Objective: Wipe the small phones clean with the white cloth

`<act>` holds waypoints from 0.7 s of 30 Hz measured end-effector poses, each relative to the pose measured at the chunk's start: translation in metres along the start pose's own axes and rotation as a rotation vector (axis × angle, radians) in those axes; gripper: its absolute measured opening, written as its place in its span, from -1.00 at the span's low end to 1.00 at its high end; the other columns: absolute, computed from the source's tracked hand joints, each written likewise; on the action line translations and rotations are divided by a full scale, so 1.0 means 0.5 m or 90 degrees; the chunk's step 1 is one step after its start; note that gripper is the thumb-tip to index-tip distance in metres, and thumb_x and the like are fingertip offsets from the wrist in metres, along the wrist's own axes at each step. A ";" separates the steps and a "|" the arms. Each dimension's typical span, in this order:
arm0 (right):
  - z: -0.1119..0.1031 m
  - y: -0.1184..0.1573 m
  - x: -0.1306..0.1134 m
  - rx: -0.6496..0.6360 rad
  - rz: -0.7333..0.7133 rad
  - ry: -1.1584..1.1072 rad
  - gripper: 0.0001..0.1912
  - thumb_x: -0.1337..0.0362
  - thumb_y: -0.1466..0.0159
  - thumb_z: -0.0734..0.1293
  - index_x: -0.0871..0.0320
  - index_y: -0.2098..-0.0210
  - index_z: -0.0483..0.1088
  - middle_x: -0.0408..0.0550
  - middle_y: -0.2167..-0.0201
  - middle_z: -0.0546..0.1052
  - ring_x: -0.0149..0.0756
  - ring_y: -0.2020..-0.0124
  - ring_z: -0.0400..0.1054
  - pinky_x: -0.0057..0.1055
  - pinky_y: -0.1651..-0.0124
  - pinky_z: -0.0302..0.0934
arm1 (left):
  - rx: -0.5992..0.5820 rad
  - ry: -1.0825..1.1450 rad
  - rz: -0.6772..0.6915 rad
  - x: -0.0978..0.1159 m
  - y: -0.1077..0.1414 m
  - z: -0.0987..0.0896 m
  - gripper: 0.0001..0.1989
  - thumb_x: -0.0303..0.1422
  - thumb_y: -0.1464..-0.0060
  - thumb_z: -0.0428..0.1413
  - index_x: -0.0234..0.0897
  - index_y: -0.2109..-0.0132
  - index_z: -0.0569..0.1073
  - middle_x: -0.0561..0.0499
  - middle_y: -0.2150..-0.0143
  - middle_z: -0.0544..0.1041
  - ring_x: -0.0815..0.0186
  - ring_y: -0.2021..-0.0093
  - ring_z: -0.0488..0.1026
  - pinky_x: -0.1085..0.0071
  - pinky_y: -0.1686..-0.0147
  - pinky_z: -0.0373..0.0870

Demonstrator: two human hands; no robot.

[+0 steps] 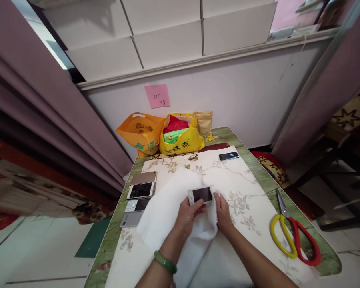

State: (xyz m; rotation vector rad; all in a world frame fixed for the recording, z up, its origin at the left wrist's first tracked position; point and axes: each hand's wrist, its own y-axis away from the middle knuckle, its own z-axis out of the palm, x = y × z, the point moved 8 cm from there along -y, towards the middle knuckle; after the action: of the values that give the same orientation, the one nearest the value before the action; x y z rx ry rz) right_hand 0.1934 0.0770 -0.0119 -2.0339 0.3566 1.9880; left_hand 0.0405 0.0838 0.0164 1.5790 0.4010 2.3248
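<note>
A white mobile phone with a dark screen (202,195) lies in my left hand (189,214), with the thumb across its front. My right hand (224,212) grips a fold of white cloth (168,200) at the phone's right end. The rest of the cloth spreads under both hands over the flowered table cover. On the left, several phones lie in a column: a gold one (144,177), a white one with a black screen (141,190), one with a keypad (132,206) and a grey one (131,219).
Big scissors (284,212) with yellow and red handles lie at the right edge. A black phone (229,156) is at the back right. Orange (141,132) and yellow (181,138) bags stand against the wall, with a brown paper pouch (204,121) beside them.
</note>
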 end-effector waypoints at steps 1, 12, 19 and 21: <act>0.002 0.000 -0.002 -0.006 -0.012 0.014 -0.58 -0.11 -0.31 0.12 0.11 0.40 0.24 -0.16 0.52 0.36 -0.29 0.44 0.25 -0.37 0.32 0.20 | 0.008 0.006 -0.013 -0.008 0.000 -0.001 -0.58 -0.27 0.17 0.34 -0.39 0.17 0.45 -0.13 0.26 0.57 0.34 0.42 0.50 0.43 0.42 0.45; 0.014 0.006 -0.007 -0.069 -0.019 0.042 -0.57 -0.08 -0.32 0.10 0.11 0.46 0.22 -0.17 0.55 0.33 -0.32 0.48 0.20 -0.40 0.37 0.16 | -0.177 -0.253 -0.020 0.046 -0.006 -0.007 -0.66 -0.23 0.09 0.27 -0.39 0.25 0.42 0.01 0.55 0.50 0.34 0.56 0.45 0.45 0.54 0.38; 0.042 0.013 -0.014 -0.165 -0.059 0.055 -0.59 -0.05 -0.32 0.13 0.15 0.44 0.25 -0.19 0.56 0.30 -0.36 0.48 0.15 -0.44 0.40 0.11 | -0.174 -0.359 -0.056 0.070 -0.020 -0.017 -0.69 -0.26 0.16 0.29 -0.37 0.32 0.42 0.03 0.62 0.47 0.34 0.65 0.40 0.47 0.64 0.30; 0.047 0.014 -0.015 -0.175 -0.063 0.069 -0.60 -0.04 -0.32 0.14 0.16 0.41 0.28 -0.17 0.54 0.33 -0.36 0.48 0.15 -0.44 0.39 0.11 | -0.062 -0.336 -0.001 0.071 -0.029 -0.030 -0.68 -0.23 0.18 0.29 -0.36 0.36 0.40 0.05 0.63 0.45 0.36 0.67 0.37 0.46 0.65 0.29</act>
State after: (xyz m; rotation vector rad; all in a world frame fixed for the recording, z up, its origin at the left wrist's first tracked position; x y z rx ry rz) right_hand 0.1689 0.0790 -0.0051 -2.2804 0.0018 1.9623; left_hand 0.0155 0.1104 0.0352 2.0416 0.1575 1.7907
